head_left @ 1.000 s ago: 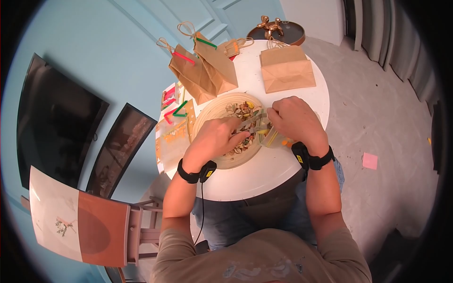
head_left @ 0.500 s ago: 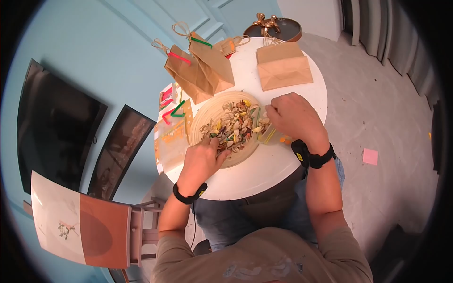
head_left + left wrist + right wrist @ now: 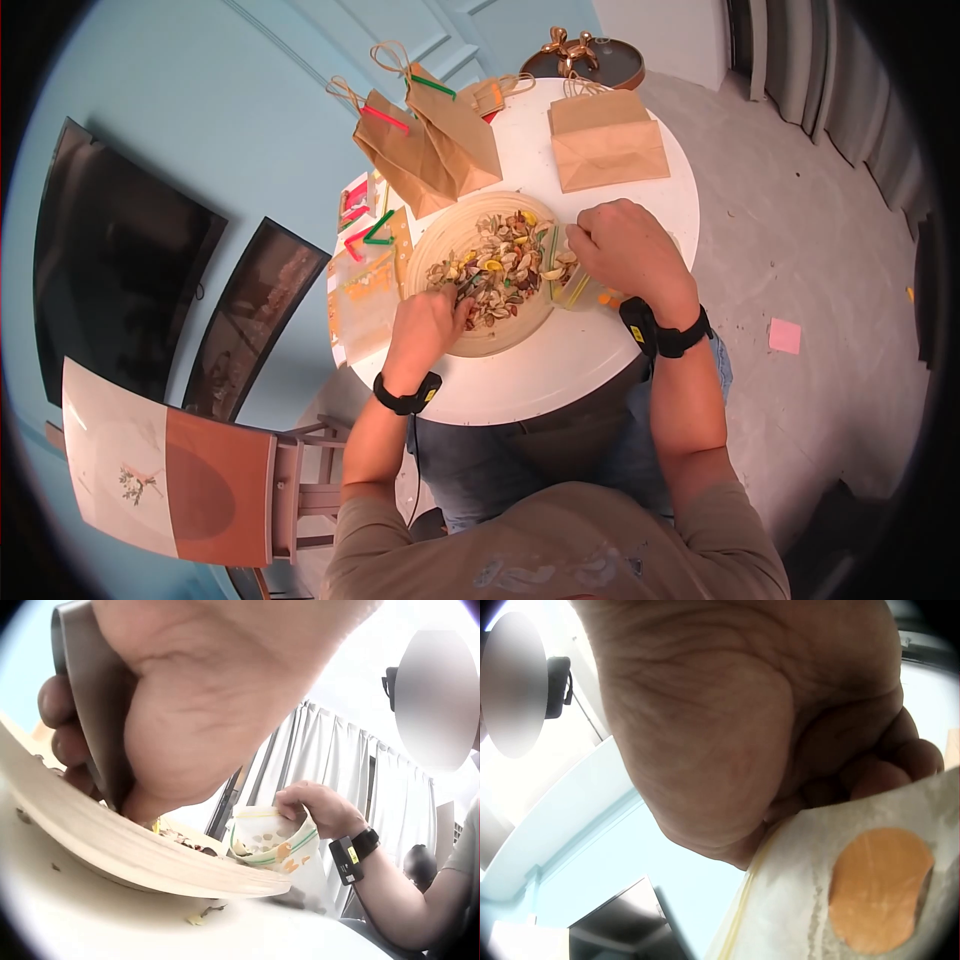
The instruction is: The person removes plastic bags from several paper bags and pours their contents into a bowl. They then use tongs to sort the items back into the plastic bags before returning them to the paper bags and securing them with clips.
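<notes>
My left hand [image 3: 424, 325] grips metal tongs [image 3: 94, 697], whose tips reach down into the dried potpourri [image 3: 505, 262]. This mix of petals and yellow bits lies in a round shallow wooden tray [image 3: 440, 236]. At the tray's right side, my right hand [image 3: 632, 250] pinches the rim of a translucent zip bag [image 3: 572, 288]. In the left wrist view the bag [image 3: 262, 859] has its mouth open toward the tray, some pieces inside and orange spots outside. The right wrist view shows its wall close up, with an orange dot [image 3: 881, 891].
Two brown paper bags [image 3: 405, 160] with red and green strips stand behind the tray. Another paper bag [image 3: 610, 150] lies at the back right of the round white table [image 3: 520, 395]. Bent pipe cleaners [image 3: 379, 230] and patterned sheets [image 3: 365, 300] are on the left.
My left hand with the tongs has moved from the bag's mouth back left and down into the potpourri at the tray's left side. The right hand keeps its place at the bag.
</notes>
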`<state>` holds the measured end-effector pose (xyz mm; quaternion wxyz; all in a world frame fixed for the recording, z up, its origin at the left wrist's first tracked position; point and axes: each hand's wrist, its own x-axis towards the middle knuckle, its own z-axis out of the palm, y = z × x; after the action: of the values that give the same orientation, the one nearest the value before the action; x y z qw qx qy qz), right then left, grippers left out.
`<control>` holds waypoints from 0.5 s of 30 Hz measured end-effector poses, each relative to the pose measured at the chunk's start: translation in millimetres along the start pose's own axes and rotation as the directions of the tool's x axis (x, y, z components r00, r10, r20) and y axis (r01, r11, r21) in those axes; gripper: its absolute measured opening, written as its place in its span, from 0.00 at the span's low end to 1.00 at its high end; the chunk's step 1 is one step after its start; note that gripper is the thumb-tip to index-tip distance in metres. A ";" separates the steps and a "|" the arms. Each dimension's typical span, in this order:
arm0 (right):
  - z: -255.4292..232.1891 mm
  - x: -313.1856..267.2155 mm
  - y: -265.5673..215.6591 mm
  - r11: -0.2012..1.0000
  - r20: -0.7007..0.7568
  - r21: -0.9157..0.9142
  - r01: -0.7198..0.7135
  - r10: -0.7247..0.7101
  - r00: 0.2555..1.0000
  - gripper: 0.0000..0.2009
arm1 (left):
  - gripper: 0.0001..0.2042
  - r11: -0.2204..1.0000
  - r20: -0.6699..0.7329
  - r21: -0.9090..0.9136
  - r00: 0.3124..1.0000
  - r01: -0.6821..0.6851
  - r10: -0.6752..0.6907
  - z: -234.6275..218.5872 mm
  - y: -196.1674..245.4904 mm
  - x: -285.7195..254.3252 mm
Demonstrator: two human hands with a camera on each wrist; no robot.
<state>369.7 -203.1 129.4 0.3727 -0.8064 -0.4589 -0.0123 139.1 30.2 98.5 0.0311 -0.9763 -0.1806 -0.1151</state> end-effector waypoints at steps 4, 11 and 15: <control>-0.3 0.3 -1.8 1.000 0.013 -0.001 -0.004 0.004 1.000 0.18 | 0.16 1.000 -0.003 0.003 1.000 -0.002 0.002 -1.1 1.4 -1.8; 0.3 0.3 -2.9 1.000 0.013 -0.002 -0.005 0.005 1.000 0.17 | 0.15 0.999 -0.002 -0.042 1.000 0.022 -0.022 -3.3 -4.7 -6.0; 2.3 0.7 -2.3 1.000 0.010 0.004 0.004 -0.004 1.000 0.17 | 0.15 0.993 0.028 -0.100 0.998 0.067 -0.064 -2.9 -13.2 -8.5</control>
<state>367.7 -200.5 129.3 0.3721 -0.8048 -0.4623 -0.0078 126.0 39.3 99.6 -0.0241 -0.9716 -0.2068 -0.1127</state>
